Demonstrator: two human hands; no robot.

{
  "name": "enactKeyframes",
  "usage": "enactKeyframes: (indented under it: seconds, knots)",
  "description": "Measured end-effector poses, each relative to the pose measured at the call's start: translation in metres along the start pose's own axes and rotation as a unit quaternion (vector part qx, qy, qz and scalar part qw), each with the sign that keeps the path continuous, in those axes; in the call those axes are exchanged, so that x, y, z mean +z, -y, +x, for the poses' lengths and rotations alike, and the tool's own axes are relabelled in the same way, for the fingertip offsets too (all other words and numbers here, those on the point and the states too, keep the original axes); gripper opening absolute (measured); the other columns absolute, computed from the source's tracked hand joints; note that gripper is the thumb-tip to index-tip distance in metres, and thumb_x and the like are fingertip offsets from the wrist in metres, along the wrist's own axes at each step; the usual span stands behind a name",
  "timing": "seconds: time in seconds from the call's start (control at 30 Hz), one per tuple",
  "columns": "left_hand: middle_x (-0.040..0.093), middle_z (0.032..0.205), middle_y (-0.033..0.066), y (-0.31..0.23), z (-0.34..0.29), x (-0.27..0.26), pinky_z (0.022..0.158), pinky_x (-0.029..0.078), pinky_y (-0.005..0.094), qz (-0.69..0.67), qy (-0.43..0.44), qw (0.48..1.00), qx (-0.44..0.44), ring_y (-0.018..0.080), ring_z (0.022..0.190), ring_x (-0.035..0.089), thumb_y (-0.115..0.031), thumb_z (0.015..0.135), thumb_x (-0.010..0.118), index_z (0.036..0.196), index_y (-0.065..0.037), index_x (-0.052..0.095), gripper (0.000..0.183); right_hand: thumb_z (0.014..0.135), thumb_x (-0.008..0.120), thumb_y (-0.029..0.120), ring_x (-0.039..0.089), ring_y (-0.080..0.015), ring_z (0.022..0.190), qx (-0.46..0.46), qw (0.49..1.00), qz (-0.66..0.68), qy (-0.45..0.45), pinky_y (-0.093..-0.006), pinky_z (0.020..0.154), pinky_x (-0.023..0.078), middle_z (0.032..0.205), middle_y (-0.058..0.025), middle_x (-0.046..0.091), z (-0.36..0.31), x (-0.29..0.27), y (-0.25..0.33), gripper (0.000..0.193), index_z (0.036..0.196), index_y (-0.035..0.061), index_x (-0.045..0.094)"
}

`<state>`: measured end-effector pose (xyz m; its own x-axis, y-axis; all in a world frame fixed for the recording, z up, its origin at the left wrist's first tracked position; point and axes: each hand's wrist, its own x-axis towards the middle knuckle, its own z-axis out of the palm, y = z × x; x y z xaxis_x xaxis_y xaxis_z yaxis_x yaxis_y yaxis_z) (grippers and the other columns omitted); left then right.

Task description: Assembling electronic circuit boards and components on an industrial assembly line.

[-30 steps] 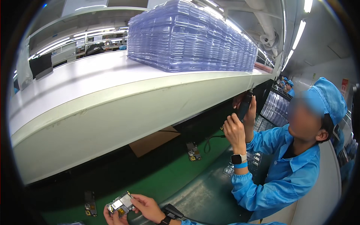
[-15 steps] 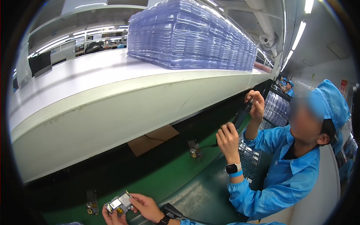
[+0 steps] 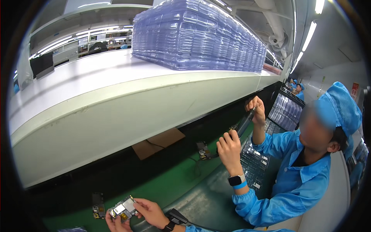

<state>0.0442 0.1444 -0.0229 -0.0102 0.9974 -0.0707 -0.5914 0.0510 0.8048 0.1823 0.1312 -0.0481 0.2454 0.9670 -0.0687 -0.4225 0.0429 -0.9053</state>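
Note:
Near the bottom edge I hold a circuit board with silver shields and yellow patches between both hands. My left hand grips its lower left edge, mostly cut off by the frame. From the right, my right hand pinches the board's right side between thumb and fingers; a black band circles that wrist. Just left of the held board, another dark circuit board lies on the green belt surface. Beside my right wrist is a black device with a cable.
At right, a co-worker in blue holds a dark cylindrical tool near a tray of boards. A further board lies on the belt. Stacked clear plastic trays top the white shelf; a cardboard piece lies beneath.
The two boards on the green surface have shifted slightly right and away. The co-worker's hands and tool have moved a little left. My hands and the held board look nearly still.

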Motion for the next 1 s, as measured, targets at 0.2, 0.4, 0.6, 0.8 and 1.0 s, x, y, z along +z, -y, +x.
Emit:
enactKeyframes:
  seconds: [0.2,0.4,0.6,0.8,1.0]
  knots:
    - [0.059,0.128,0.015,0.0,-0.004,0.006,0.096,0.056,0.0398,0.0,-0.006,1.0,-0.004,0.0266,0.111,0.063,-0.002,0.1,0.055,0.133,0.0,0.049,0.034,0.103,0.062,0.019,0.059,-0.0051,0.076,-0.001,1.0,-0.003,-0.001,-0.0207,0.067,0.052,0.1,-0.0023,0.069,-0.001,-0.005,-0.003,0.039,0.137,-0.0005,0.059]
    - [0.059,0.127,0.014,0.0,-0.003,0.0,0.094,0.056,0.0399,-0.001,-0.007,1.0,0.001,0.0255,0.11,0.063,-0.002,0.099,0.056,0.134,-0.002,0.049,0.035,0.103,0.062,0.018,0.06,-0.0057,0.077,-0.008,1.0,0.008,0.0,-0.0212,0.067,0.051,0.099,-0.0027,0.069,-0.001,-0.001,0.0,0.038,0.137,0.0004,0.059]
    - [0.06,0.125,0.0106,0.006,-0.004,0.009,0.091,0.058,0.0396,-0.012,-0.02,1.0,-0.018,0.0233,0.107,0.064,-0.002,0.1,0.056,0.134,-0.005,0.049,0.035,0.102,0.061,0.012,0.064,-0.0088,0.078,-0.019,1.0,0.004,-0.024,-0.0232,0.068,0.053,0.097,-0.006,0.07,-0.004,-0.009,0.005,0.033,0.133,-0.0012,0.061]
    - [0.06,0.126,0.0112,-0.002,-0.007,0.011,0.09,0.057,0.0384,-0.014,-0.026,0.999,-0.02,0.0233,0.112,0.063,-0.001,0.1,0.055,0.135,-0.004,0.048,0.036,0.101,0.063,0.011,0.065,-0.0088,0.077,-0.014,1.0,0.005,-0.026,-0.0231,0.065,0.055,0.097,-0.0069,0.071,-0.004,-0.004,0.009,0.034,0.132,-0.0024,0.062]
    - [0.06,0.126,0.0101,-0.002,-0.006,0.011,0.09,0.057,0.038,-0.011,-0.023,0.999,-0.023,0.0223,0.111,0.063,-0.002,0.1,0.054,0.135,-0.005,0.049,0.036,0.103,0.06,0.01,0.065,-0.0108,0.077,-0.021,0.999,-0.013,-0.028,-0.0252,0.067,0.055,0.096,-0.0072,0.07,-0.005,-0.003,0.011,0.03,0.13,-0.0023,0.063]
